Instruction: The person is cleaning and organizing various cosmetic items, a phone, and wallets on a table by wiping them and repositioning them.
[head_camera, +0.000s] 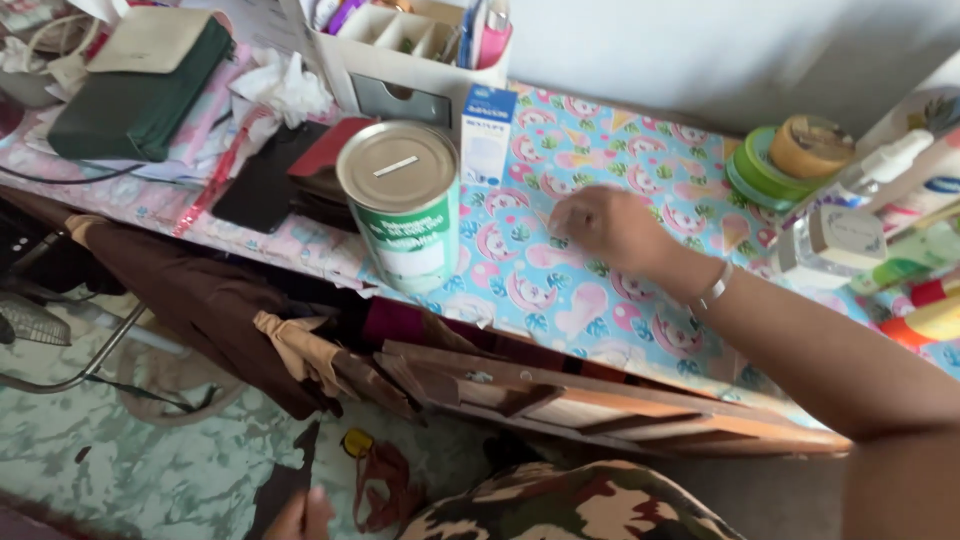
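The right hand (608, 226) rests on the patterned desk (560, 300), its grip narrow and pinching something too small to tell, right of the coin tin (402, 203) at the near edge, while the left hand (300, 515) hangs low, grip unclear.
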